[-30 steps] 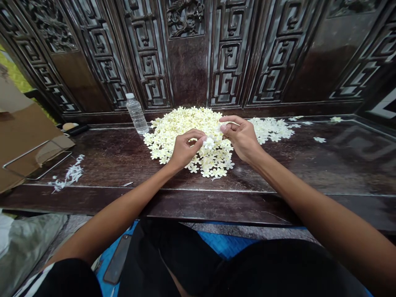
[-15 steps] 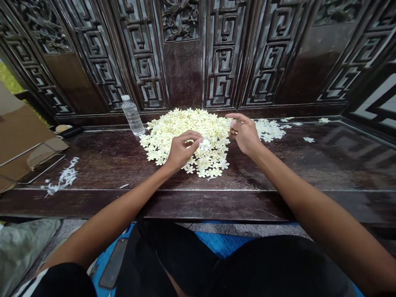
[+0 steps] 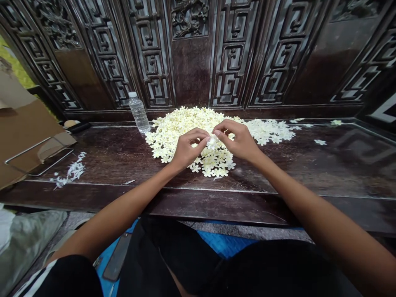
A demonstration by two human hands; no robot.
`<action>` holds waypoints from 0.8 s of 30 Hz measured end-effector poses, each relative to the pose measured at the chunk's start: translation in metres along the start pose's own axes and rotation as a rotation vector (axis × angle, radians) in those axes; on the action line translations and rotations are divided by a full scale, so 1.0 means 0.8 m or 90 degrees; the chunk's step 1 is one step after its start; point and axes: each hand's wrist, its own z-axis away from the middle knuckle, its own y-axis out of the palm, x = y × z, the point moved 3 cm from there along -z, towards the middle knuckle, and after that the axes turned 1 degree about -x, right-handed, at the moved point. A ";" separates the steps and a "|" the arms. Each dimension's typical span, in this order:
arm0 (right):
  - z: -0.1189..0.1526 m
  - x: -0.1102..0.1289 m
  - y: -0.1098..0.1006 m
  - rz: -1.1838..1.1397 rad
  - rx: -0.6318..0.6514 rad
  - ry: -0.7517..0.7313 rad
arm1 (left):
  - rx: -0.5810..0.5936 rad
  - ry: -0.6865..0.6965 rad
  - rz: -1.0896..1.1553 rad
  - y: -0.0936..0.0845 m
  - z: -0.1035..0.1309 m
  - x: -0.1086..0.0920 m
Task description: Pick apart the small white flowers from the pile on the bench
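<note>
My left hand (image 3: 191, 149) pinches a small white artificial flower (image 3: 212, 143) between thumb and fingers. Close against it, my right hand (image 3: 237, 138) has its thumb and fingertips pressed together at the flower's top; whatever sits between those fingertips is too small to make out. Both hands are above a broad heap of pale yellow flowers (image 3: 173, 130) on the dark wooden bench. A flatter spread of white flower pieces (image 3: 270, 131) lies to the right of the heap, behind my right hand.
A clear plastic bottle (image 3: 140, 113) stands left of the heap. Thin white strips (image 3: 72, 171) lie farther left, near a cardboard box (image 3: 34, 123) and a wire frame (image 3: 40, 154). A carved wooden panel (image 3: 192, 70) rises behind the bench. A phone (image 3: 117, 258) lies below, beside my leg.
My right hand has moved left from the heap's right edge to meet the flower in my left hand. The view has shifted slightly, too.
</note>
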 end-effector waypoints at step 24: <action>-0.002 0.008 -0.014 0.028 0.088 -0.055 | 0.075 0.276 -0.267 -0.004 -0.004 -0.011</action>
